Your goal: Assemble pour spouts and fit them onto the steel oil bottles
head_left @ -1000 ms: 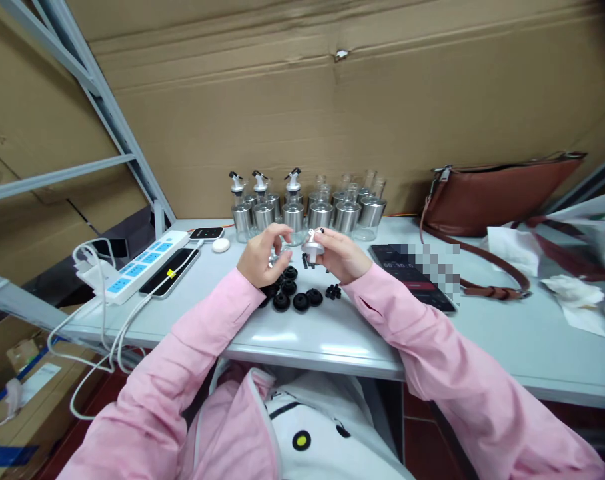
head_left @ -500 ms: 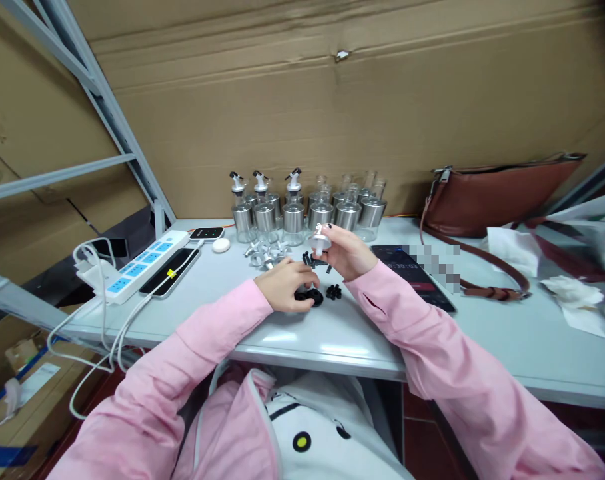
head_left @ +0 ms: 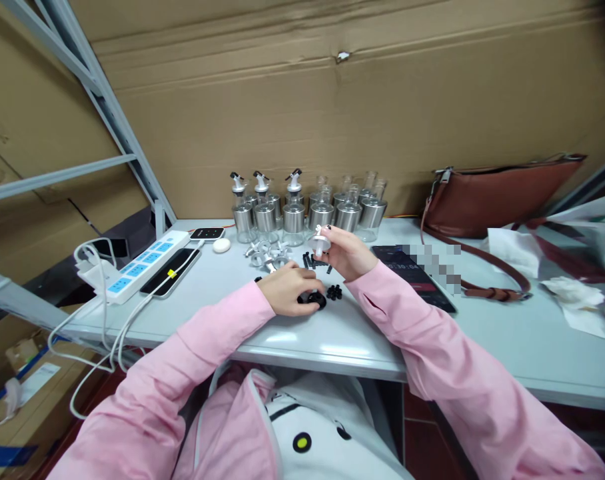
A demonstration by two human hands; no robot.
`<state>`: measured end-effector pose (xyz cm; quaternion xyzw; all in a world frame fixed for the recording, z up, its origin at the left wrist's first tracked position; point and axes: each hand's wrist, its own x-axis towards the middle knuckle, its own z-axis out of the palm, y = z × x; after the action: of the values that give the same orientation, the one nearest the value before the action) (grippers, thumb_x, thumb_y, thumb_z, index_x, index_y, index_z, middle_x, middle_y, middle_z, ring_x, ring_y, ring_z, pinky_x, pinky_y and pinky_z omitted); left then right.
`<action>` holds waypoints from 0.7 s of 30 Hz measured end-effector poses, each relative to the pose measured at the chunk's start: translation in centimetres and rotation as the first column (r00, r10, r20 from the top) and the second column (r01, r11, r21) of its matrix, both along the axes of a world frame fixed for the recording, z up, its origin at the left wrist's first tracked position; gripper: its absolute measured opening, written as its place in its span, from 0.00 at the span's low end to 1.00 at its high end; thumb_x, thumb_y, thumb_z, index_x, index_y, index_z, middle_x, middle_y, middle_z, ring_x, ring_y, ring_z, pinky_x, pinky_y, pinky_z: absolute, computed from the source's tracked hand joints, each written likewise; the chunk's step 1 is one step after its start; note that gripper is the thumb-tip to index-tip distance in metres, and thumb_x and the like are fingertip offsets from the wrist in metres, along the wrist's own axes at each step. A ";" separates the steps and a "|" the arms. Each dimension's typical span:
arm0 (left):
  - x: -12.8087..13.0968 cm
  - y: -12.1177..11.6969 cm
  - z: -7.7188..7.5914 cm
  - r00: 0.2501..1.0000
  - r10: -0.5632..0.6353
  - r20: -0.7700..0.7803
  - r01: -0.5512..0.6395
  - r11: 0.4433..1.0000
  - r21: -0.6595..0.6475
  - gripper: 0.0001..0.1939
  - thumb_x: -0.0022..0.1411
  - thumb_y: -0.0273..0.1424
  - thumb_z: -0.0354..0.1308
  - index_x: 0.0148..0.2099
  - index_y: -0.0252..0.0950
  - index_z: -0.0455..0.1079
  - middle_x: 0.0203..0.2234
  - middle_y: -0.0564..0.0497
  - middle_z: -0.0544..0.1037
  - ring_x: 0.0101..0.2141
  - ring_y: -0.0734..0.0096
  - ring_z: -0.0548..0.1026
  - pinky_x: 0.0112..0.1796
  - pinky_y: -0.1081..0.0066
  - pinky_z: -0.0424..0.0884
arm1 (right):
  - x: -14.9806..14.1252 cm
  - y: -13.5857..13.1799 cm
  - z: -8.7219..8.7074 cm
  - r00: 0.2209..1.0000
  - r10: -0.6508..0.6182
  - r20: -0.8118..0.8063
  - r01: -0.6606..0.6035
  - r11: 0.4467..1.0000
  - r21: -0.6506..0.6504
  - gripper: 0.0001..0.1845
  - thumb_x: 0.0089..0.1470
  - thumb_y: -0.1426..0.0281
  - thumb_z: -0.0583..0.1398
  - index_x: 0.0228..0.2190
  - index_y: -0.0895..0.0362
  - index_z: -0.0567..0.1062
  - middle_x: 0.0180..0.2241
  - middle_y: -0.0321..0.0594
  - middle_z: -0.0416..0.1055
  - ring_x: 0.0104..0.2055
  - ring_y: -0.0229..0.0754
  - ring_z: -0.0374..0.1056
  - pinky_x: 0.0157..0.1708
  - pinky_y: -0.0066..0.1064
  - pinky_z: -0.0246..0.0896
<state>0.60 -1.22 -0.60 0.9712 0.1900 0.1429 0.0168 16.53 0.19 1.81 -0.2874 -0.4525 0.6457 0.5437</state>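
While the right hand point(head_left: 350, 253) pinches a top point(head_left: 320, 245) before the bottles point(head_left: 321, 217), three spouted, the left hand point(head_left: 290, 288) curls at a black disc point(head_left: 317, 301) farther from them; its grip and their contents are unclear.

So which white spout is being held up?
The white spout in the right hand; three others sit on bottles, and similar pieces lie piled on the table.

long pink sleeves point(head_left: 197, 333), pale-edged pink jacket point(head_left: 232, 427), white garment point(head_left: 342, 453) with black-and-yellow print point(head_left: 302, 443)
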 end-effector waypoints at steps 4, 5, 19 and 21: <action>-0.2 0.1 0.2 0.986 -0.021 0.166 0.007 0.997 0.082 0.07 0.54 0.30 0.54 0.37 0.36 0.67 0.28 0.52 0.75 0.31 0.70 0.73 0.38 0.70 0.63 | 0.1 0.0 0.1 1.000 -0.026 -0.010 0.026 1.000 -0.002 0.20 0.29 0.60 0.71 0.20 0.58 0.69 0.21 0.31 0.67 0.22 0.31 0.60 0.21 0.24 0.58; -0.3 0.1 0.3 0.974 -0.013 0.226 -0.011 0.994 0.108 0.07 0.54 0.29 0.53 0.37 0.35 0.66 0.29 0.51 0.75 0.31 0.70 0.73 0.38 0.69 0.63 | 0.1 0.0 0.2 0.999 -0.043 -0.018 0.043 0.999 0.001 0.20 0.30 0.60 0.70 0.20 0.58 0.69 0.21 0.31 0.66 0.22 0.31 0.60 0.21 0.24 0.58; -0.8 0.6 0.7 0.746 -0.052 0.664 -0.231 0.915 0.331 0.08 0.61 0.34 0.56 0.36 0.38 0.59 0.26 0.54 0.72 0.26 0.73 0.69 0.35 0.67 0.63 | 0.1 0.1 0.2 0.986 -0.163 -0.018 0.164 0.983 0.085 0.15 0.34 0.61 0.67 0.21 0.56 0.69 0.19 0.29 0.61 0.21 0.31 0.58 0.21 0.25 0.55; -0.8 0.7 0.7 0.739 -0.070 0.671 -0.232 0.908 0.350 0.09 0.62 0.34 0.57 0.35 0.38 0.59 0.26 0.55 0.72 0.26 0.73 0.69 0.35 0.67 0.63 | 0.1 0.1 0.2 0.986 -0.166 -0.007 0.166 0.981 0.104 0.15 0.33 0.62 0.67 0.22 0.56 0.69 0.19 0.29 0.62 0.21 0.31 0.57 0.21 0.25 0.55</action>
<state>-0.16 -0.50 0.07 0.8260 0.1795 0.5190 -0.1272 16.65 0.25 2.03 -0.2959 -0.4604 0.5736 0.6095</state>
